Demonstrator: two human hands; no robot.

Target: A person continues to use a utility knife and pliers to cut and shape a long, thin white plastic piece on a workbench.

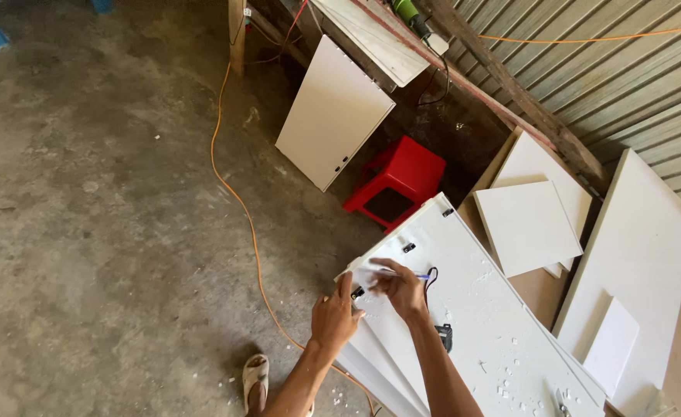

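A grey concrete floor [85,232] is seen under everything. A long white flat board [472,309] is laid on top of other white boards, and it is covered with small white chips. A smaller white square board [527,228] is set just beside its far edge. A red plastic stool [398,181] is stood on the floor near the long board's end. A long orange cable [236,193] is stretched across the floor. At the near end corner of the long board, the left hand [334,313] is pressed on the edge, fingers curled. The right hand [398,287] is closed around a thin blue pen [414,275], held over the long board.
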